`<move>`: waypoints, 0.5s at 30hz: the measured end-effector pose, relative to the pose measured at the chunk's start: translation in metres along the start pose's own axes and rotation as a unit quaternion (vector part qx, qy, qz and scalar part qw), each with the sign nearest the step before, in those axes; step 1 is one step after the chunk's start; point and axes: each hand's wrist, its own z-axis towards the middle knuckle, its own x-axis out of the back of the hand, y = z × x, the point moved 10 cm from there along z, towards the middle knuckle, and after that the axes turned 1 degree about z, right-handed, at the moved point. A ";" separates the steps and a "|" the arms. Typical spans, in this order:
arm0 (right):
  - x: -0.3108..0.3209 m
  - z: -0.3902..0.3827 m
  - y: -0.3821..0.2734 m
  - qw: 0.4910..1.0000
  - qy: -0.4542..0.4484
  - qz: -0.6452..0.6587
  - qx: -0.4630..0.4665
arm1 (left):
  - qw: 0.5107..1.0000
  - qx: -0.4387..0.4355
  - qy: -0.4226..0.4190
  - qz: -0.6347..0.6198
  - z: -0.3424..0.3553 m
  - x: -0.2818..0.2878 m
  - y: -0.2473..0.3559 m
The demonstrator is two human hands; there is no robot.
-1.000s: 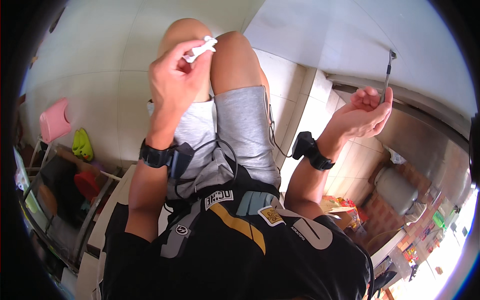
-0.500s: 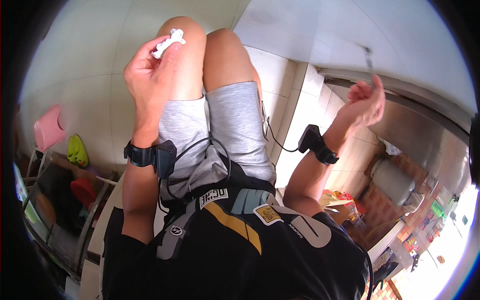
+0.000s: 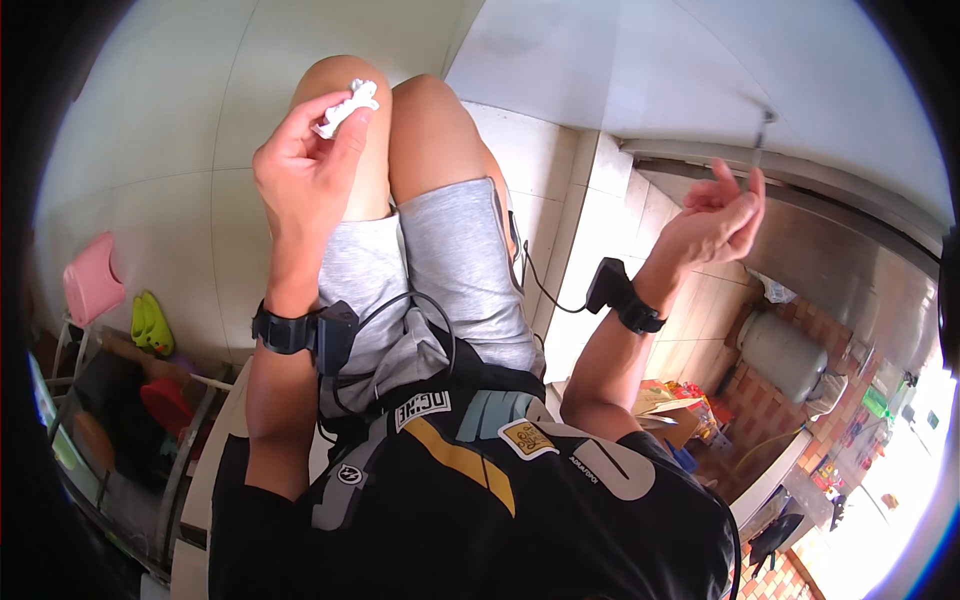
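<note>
My left hand (image 3: 305,160) is raised in front of my knees, with thumb and fingers pinching a crumpled white tissue (image 3: 350,108). Off to the right, my right hand (image 3: 712,215) is lifted, its fingers partly curled. A thin, greyish stick-like tool (image 3: 760,140) with a darker far end sticks up from its fingertips, against a pale smooth surface (image 3: 640,60). The tool is too small and blurred for me to name its kind. Each wrist wears a black strap with a box-shaped device, and a cable runs from it.
A metal-edged counter (image 3: 840,240) lies beyond my right hand, with a grey gas cylinder (image 3: 783,355) below it. An open cardboard box (image 3: 672,420) stands by my right elbow. At left are a pink plastic piece (image 3: 92,278), yellow-green shoes (image 3: 150,322) and a rack (image 3: 185,440).
The right hand has turned slightly, its fingers spreading more, and the thin tool's tip has swung to the right. My left hand still pinches the tissue, slightly lower in view.
</note>
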 end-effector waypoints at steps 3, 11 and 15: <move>0.012 -0.006 0.031 0.994 -0.006 0.019 -0.105 | 0.999 0.026 0.024 -0.001 -0.002 0.010 -0.006; 0.008 0.016 0.005 1.000 0.003 0.001 -0.002 | 0.999 -0.013 -0.010 0.033 -0.002 -0.003 0.003; 0.021 0.016 0.067 0.990 0.010 0.037 -0.136 | 0.995 0.030 0.040 -0.086 -0.003 0.017 -0.011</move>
